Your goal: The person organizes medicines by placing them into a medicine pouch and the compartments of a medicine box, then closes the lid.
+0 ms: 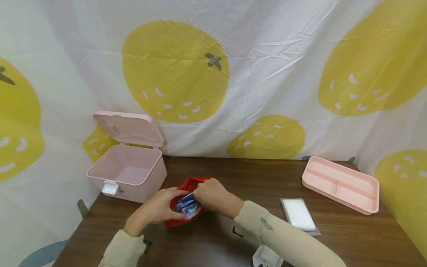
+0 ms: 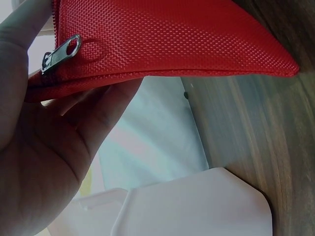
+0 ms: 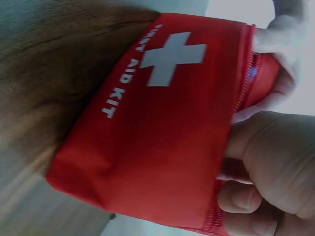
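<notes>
A red zippered first aid pouch (image 1: 176, 223) is held between both hands above the dark table, its mouth open. Inside shows a blue-and-white clear packet (image 1: 188, 206). My left hand (image 1: 163, 204) grips the pouch's left side, thumb and fingers spread across the opening; the left wrist view shows a metal zipper pull (image 2: 63, 53) beside the fingers. At the other end, my right hand (image 1: 212, 194) has curled fingers on the zipper edge. The right wrist view shows the pouch's front (image 3: 162, 132) with a white cross and "FIRST AID KIT". Some right fingertips are hidden.
A pink box (image 1: 156, 180) with its lid (image 1: 131, 128) raised stands at the left back. To the right lie a pink divided tray (image 1: 340, 198) and a white pad in clear wrap (image 1: 298, 214). A white item (image 1: 267, 256) sits partly under the right sleeve.
</notes>
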